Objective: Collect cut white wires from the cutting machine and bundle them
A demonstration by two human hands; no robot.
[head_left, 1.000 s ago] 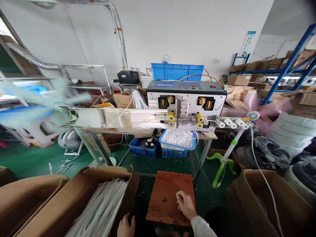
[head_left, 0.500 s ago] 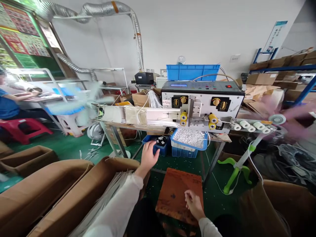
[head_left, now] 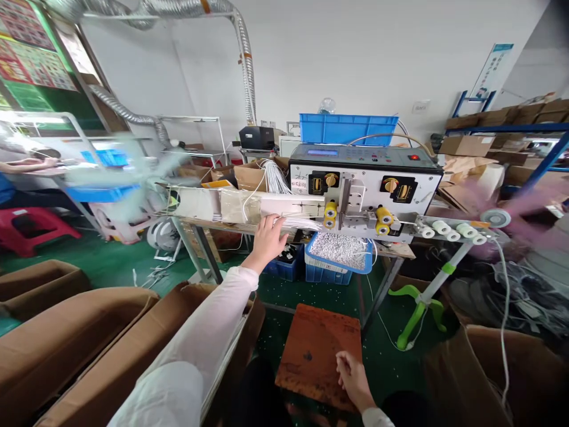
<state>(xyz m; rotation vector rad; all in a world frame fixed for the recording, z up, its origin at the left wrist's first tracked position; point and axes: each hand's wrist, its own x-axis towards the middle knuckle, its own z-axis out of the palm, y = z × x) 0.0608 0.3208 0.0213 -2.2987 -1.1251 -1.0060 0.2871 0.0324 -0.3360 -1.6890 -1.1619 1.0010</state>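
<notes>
Left hand [head_left: 267, 240] stretched to white wires [head_left: 302, 223], laid along near edge of table [head_left: 403, 250], left of machine's yellow rollers [head_left: 329, 210]. Wires overlapped by fingers; whether grasped cannot be told. Right hand [head_left: 354, 376] held low, near, seen against brown stool [head_left: 315, 344], fingers loosely curled; whether anything is gripped cannot be told. White bits [head_left: 340, 249] heaped in blue tray [head_left: 369, 258] below machine [head_left: 371, 184].
</notes>
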